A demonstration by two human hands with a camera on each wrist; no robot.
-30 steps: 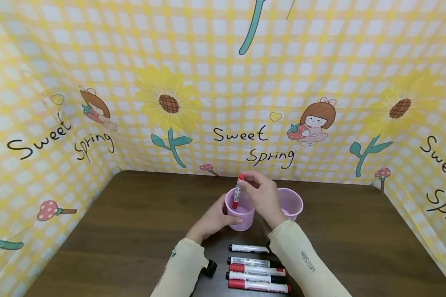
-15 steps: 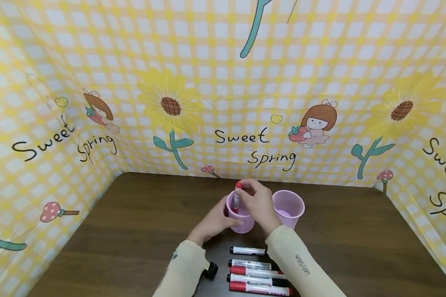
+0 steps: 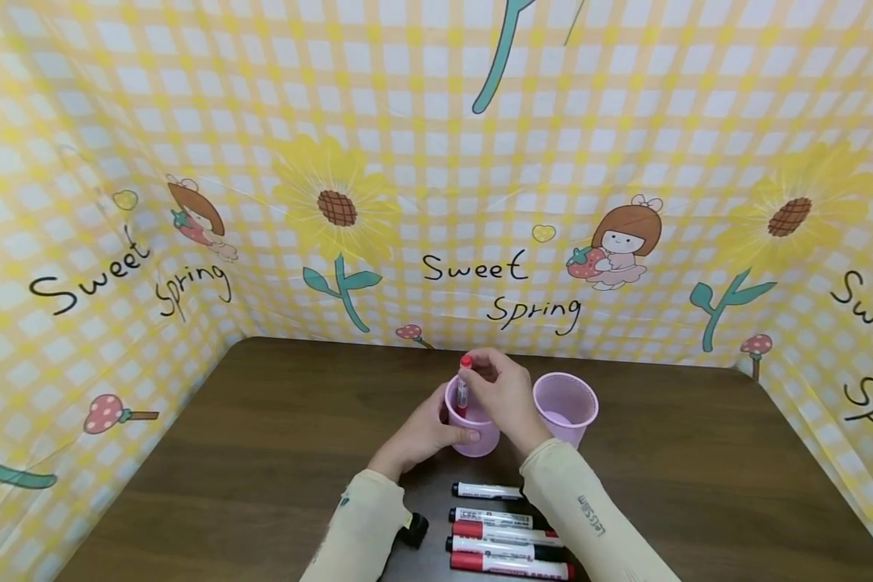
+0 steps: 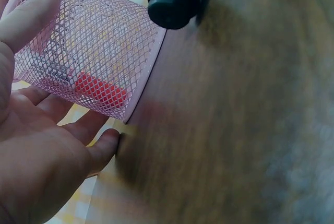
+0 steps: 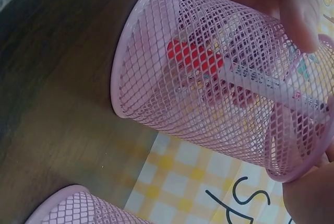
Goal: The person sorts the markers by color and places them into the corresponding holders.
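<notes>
In the head view, my left hand [image 3: 425, 430] grips a pink mesh pen cup [image 3: 480, 443], with the thumb on its near side and the other fingers behind. The cup stands upright on the table. My right hand [image 3: 505, 400] pinches the upper part of a red-capped marker [image 3: 462, 390] that points down inside this cup. Through the mesh, the right wrist view shows the marker's red lower end [image 5: 195, 57] near the cup's bottom; whether it touches is unclear. A second pink mesh pen cup [image 3: 569, 434] stands just to the right.
Several red and black whiteboard markers [image 3: 509, 566] lie in a row on the dark wooden table [image 3: 262, 453], nearer than the cups. The right sleeve [image 3: 585, 505] covers some of their ends. A yellow checked cloth [image 3: 436, 186] hangs behind and at both sides.
My right hand has lowered the red marker deeper into the held cup, then stayed almost still over the last half second. The left hand keeps its grip. The head view has shifted slightly.
</notes>
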